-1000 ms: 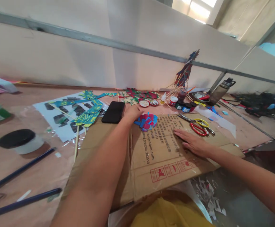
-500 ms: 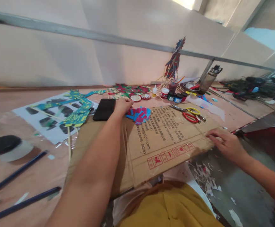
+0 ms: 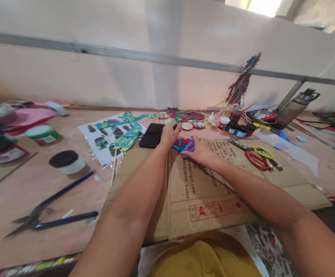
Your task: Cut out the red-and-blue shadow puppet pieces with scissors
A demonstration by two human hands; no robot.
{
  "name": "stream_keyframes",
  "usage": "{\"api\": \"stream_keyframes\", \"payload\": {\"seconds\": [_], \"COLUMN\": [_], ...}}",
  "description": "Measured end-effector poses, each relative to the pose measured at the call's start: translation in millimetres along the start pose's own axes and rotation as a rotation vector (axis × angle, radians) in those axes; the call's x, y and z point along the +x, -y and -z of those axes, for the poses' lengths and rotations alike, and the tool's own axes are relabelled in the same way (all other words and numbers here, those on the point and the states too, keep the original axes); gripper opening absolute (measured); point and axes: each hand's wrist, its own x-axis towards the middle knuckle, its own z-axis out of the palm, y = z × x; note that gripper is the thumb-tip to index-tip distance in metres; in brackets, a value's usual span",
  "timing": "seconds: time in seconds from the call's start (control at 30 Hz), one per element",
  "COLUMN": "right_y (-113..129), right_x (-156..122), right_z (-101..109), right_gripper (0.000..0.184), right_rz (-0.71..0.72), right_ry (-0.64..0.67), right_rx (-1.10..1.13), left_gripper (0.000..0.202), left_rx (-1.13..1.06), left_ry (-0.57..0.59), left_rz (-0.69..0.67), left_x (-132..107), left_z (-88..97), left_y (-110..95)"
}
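A flattened cardboard sheet (image 3: 210, 192) with printed text lies on the table in front of me. At its far edge sits a small pile of red and blue cut pieces (image 3: 184, 144). My left hand (image 3: 170, 134) rests at the left side of that pile, fingers curled, right beside a black phone (image 3: 152, 135). My right hand (image 3: 200, 151) lies on the right side of the pile, its fingers bent over the pieces. I cannot make out whether either hand actually grips a piece.
Red and yellow scissors (image 3: 256, 157) lie on the cardboard's right part. Small paint jars (image 3: 236, 130), a glue bottle (image 3: 210, 120) and a bottle (image 3: 292, 108) stand at the back. Green-blue cutouts (image 3: 125, 134) lie on a sheet to the left, near a black-lidded jar (image 3: 67, 161) and long blue-handled shears (image 3: 54, 211).
My right hand has come from the cardboard's right edge back to the red and blue pile. The left hand stays by the phone. The view has swung left.
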Motion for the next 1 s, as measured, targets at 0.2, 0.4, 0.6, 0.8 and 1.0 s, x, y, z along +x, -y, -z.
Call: {"api": "stream_keyframes", "payload": {"seconds": [0.2, 0.4, 0.6, 0.8, 1.0], "right_y": [-10.6, -42.6, -61.8, -74.2, -81.3], "right_x": [6.4, 16.7, 18.3, 21.3, 27.1], "right_z": [-8.5, -5.6, 0.6, 13.5, 17.7], "right_gripper": [0.069, 0.046, 0.008, 0.020, 0.036], "right_rz": [-0.029, -0.014, 0.029, -0.116, -0.187], "right_ry": [0.015, 0.016, 0.023, -0.234, -0.338], "right_rx": [0.088, 0.498, 0.724, 1.029, 1.210], "left_gripper": [0.036, 0.035, 0.040, 0.049, 0.045], "left_rx": [0.109, 0.108, -0.036, -0.342, -0.680], "left_ry": [0.128, 0.217, 0.265, 0.185, 0.226], "left_rz": [-0.089, -0.125, -0.112, 0.049, 0.191], "left_x": [3.4, 5.9, 2.9, -6.1, -4.4], "left_z": [-3.0, 4.5, 10.4, 3.0, 1.7], "left_y": [5.5, 2.3, -0.4, -6.0, -32.5]}}
